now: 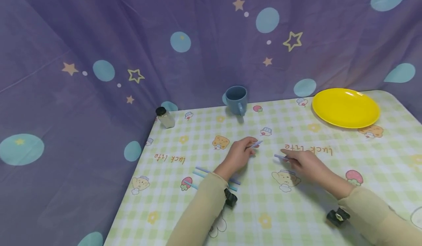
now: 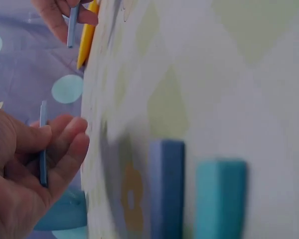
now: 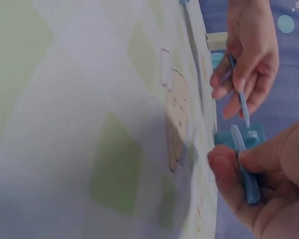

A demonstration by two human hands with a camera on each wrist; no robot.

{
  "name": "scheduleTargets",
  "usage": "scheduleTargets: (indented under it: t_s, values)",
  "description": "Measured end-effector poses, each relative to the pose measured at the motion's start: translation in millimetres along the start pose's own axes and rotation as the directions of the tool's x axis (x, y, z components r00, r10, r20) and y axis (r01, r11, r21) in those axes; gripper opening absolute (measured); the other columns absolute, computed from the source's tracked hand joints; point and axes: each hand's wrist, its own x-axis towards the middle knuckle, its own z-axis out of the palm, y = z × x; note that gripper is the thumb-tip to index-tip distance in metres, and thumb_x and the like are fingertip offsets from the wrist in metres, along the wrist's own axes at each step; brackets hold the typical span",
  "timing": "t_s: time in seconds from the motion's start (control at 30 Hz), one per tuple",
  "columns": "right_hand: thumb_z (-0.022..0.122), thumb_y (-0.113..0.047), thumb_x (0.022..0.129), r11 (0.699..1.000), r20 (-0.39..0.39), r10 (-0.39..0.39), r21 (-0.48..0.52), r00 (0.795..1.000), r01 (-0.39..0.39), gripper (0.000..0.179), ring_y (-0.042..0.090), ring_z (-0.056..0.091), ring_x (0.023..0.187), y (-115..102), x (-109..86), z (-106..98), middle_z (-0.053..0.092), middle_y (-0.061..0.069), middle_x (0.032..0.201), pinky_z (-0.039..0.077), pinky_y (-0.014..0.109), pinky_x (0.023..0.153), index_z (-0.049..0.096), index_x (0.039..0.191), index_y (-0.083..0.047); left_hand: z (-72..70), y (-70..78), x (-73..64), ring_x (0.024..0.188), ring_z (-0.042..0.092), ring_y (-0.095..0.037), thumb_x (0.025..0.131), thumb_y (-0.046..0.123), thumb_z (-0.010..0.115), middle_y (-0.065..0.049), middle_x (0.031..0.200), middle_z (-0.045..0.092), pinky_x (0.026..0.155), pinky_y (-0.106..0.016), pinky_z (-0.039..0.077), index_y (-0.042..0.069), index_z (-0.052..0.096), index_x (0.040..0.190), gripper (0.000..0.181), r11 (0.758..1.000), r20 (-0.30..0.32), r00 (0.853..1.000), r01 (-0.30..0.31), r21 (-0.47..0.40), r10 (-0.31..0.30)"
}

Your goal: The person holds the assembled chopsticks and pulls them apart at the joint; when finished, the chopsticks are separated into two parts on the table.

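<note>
My left hand point(image 1: 238, 153) pinches a thin blue-lilac stick point(image 1: 256, 143) between thumb and fingers, above the middle of the table. To its right, my right hand point(image 1: 307, 164) pinches a similar short stick point(image 1: 280, 157); in the right wrist view this stick point(image 3: 250, 186) crosses the fingers under the thumb. The two held sticks are apart. Beneath my left forearm lie a blue-purple stick point(image 1: 202, 169), a light blue stick point(image 1: 199, 173) and a third pale blue stick point(image 1: 190, 184), partly hidden by the sleeve. Close up in the left wrist view are a blue stick point(image 2: 167, 191) and a teal stick point(image 2: 221, 199).
A blue mug point(image 1: 236, 101) stands at the back edge of the table, beside the curtain point(image 1: 211, 66). At the back left is a small jar point(image 1: 166, 119) with a black lid. A yellow plate point(image 1: 346, 108) lies at the back right. A checked cloth point(image 1: 263, 205) covers the table.
</note>
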Motion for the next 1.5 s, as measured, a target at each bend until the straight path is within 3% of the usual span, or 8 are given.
scheduleTargets:
  t_s: [0.13,0.27,0.43,0.63,0.9,1.2,1.33,1.5]
  values:
    - [0.072,-0.002,0.086,0.999,-0.036,0.037,-0.011,0.999,-0.037,0.019,0.022,0.068,0.083,-1.6,1.1,7.7,0.074,0.009,0.093,0.053,0.041,0.072,0.074,0.104,-0.001,8.2,0.4,12.8,0.094,0.066,-0.007,0.094,0.009,0.065,0.002,0.101,0.073,0.083,-0.023,0.050,0.013,0.071,0.109,0.017,0.996,-0.075,0.995,0.074,0.047,-0.071]
    - [0.078,-0.013,0.082,0.994,-0.051,0.101,-0.029,0.994,-0.102,0.002,0.013,0.063,0.069,-4.1,4.0,14.3,0.070,-0.004,0.075,0.051,0.037,0.066,0.076,0.083,-0.011,14.4,1.2,23.1,0.078,0.065,-0.004,0.091,0.011,0.070,0.005,0.087,0.073,0.072,-0.021,0.049,0.014,0.075,0.094,0.007,0.986,-0.149,0.978,0.156,0.054,-0.146]
    - [0.079,-0.018,0.081,0.978,-0.026,0.202,-0.052,0.979,-0.203,0.010,0.009,0.055,0.064,-5.2,7.4,19.7,0.066,-0.009,0.070,0.045,0.035,0.064,0.072,0.074,-0.017,20.4,5.2,34.5,0.071,0.060,-0.006,0.086,0.015,0.075,0.009,0.076,0.068,0.069,-0.023,0.047,0.017,0.076,0.083,0.004,0.960,-0.195,0.960,0.231,0.157,-0.199]
    - [0.078,-0.020,0.082,0.968,0.046,0.248,-0.058,0.968,-0.245,0.017,0.010,0.050,0.062,-5.2,12.0,24.1,0.061,-0.010,0.067,0.042,0.033,0.060,0.066,0.069,-0.020,26.5,9.2,43.4,0.076,0.060,-0.009,0.085,0.021,0.077,0.011,0.077,0.067,0.074,-0.027,0.047,0.019,0.074,0.079,0.007,0.936,-0.187,0.957,0.264,0.232,-0.224]
    - [0.081,-0.021,0.078,0.975,0.086,0.220,-0.048,0.972,-0.217,0.021,0.010,0.048,0.062,-3.1,13.6,25.6,0.058,-0.012,0.067,0.040,0.032,0.060,0.063,0.068,-0.021,29.9,6.8,50.3,0.076,0.060,-0.011,0.081,0.023,0.081,0.013,0.073,0.064,0.073,-0.026,0.046,0.021,0.071,0.073,0.013,0.932,-0.200,0.952,0.277,0.233,-0.233]
    - [0.082,-0.022,0.078,0.981,0.105,0.192,-0.054,0.976,-0.187,0.023,0.010,0.047,0.063,-4.0,14.7,23.7,0.057,-0.012,0.067,0.039,0.032,0.061,0.062,0.068,-0.022,30.6,4.2,54.0,0.077,0.060,-0.012,0.080,0.024,0.082,0.012,0.071,0.063,0.074,-0.027,0.046,0.021,0.069,0.072,0.016,0.929,-0.202,0.956,0.263,0.262,-0.214]
    - [0.082,-0.023,0.077,0.981,0.116,0.190,-0.051,0.975,-0.185,0.023,0.010,0.047,0.063,-4.9,15.5,22.5,0.057,-0.012,0.066,0.039,0.031,0.061,0.062,0.068,-0.021,28.6,4.0,53.4,0.082,0.060,-0.015,0.078,0.027,0.083,0.009,0.078,0.065,0.076,-0.029,0.046,0.018,0.068,0.076,0.017,0.921,-0.195,0.954,0.276,0.276,-0.227]
    - [0.081,-0.025,0.079,0.982,0.101,0.189,-0.039,0.977,-0.186,0.019,0.010,0.050,0.064,-7.0,15.6,20.6,0.059,-0.012,0.067,0.041,0.033,0.065,0.065,0.070,-0.020,16.4,6.7,49.1,0.087,0.061,-0.017,0.080,0.029,0.082,0.005,0.090,0.068,0.077,-0.030,0.046,0.016,0.069,0.088,0.020,0.910,-0.141,0.947,0.318,0.267,-0.290]
